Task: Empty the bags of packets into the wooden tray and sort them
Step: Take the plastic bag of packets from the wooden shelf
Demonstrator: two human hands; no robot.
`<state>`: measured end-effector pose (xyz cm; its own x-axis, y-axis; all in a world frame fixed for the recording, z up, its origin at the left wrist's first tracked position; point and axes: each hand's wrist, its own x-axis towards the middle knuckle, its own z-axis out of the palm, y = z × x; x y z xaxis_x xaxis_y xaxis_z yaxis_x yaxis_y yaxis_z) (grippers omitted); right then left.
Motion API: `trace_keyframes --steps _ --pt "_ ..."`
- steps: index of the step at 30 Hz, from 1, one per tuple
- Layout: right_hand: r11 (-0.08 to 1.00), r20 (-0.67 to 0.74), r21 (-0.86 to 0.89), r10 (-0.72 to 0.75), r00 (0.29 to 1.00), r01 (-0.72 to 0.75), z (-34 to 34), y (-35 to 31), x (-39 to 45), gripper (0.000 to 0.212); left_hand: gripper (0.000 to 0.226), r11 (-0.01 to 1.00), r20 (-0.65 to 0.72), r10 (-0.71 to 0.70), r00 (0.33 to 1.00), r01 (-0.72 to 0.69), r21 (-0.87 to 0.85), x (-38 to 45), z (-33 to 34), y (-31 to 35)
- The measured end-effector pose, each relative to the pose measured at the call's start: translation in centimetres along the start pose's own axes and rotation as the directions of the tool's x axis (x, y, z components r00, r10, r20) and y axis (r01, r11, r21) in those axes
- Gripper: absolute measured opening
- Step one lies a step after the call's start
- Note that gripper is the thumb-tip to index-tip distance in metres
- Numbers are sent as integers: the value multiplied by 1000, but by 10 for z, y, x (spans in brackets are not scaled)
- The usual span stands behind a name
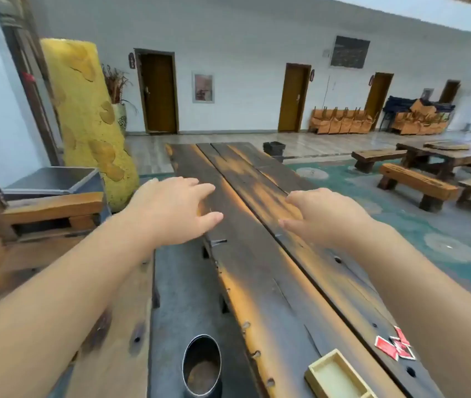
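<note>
A pale wooden tray (pixel 316 370) lies on the dark plank table (pixel 260 254) at the bottom right, partly cut off by the frame's edge; the compartment I see holds nothing. Several red packets (pixel 394 347) lie loose on the table just right of the tray, partly behind my right forearm. My left hand (pixel 175 209) and my right hand (pixel 323 215) reach forward over the middle of the table, palms down, fingers spread, holding nothing. No bag is in view.
A metal cylinder (pixel 202 366) stands open-topped on the floor strip left of the table. A wooden bench (pixel 53 209) and a yellow pillar (pixel 90 119) are at the left. Further benches (pixel 418 183) and a table stand at the right on a green carpet.
</note>
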<state>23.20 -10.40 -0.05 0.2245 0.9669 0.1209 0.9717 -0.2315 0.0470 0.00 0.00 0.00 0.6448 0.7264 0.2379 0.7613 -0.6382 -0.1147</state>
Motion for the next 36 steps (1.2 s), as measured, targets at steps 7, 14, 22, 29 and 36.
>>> trace_keyframes --steps 7,14,22,29,36 --pt "961 48 26 -275 960 274 32 -114 70 63 79 963 112 -268 957 263 60 -55 43 -116" --pt "790 70 50 -613 787 611 54 -263 127 60 82 799 138 -601 788 589 119 -150 51 -203" --pt "376 12 95 -926 377 922 64 -425 120 53 81 444 105 -896 431 864 239 -270 29 -222" --pt "-60 -43 119 -998 -55 991 52 -533 42 62 82 34 58 -998 16 943 332 -374 -7 -182" --pt "-388 -150 127 -917 -368 913 36 -586 -64 66 81 -248 -52 -968 -245 904 348 -446 -39 -116"
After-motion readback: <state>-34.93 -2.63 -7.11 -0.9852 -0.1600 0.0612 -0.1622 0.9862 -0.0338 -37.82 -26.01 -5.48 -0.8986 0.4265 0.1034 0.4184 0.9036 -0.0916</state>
